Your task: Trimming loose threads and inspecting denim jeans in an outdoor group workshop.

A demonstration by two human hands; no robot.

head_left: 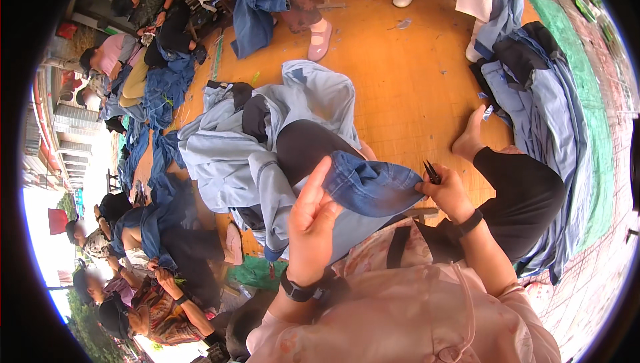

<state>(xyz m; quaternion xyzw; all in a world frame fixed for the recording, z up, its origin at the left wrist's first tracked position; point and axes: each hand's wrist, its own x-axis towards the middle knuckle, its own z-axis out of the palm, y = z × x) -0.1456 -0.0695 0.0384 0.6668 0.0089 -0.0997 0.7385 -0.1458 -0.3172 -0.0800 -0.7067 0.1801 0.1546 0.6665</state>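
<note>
A dark blue denim piece (377, 186), with a seam along its left side, stretches between my hands above pale blue garments. My left hand (310, 230) is at its left edge, with the index finger extended and the thumb against the cloth. My right hand (450, 193) is closed around small black thread snips (433, 173), its fingertips pinching the denim's right edge. The snips' blades point up and away from the cloth. Pale blue denim garments (227, 153) lie heaped over and around my dark-trousered left leg. The far side of the denim piece is hidden.
Another heap of pale blue denim (543, 100) lies right, beyond my bare foot (472, 133). The orange wooden floor (400, 63) has scraps on it. Several people sit along the left with dark blue denim (167, 93); others are at the top. Green netting (593, 156) borders the right.
</note>
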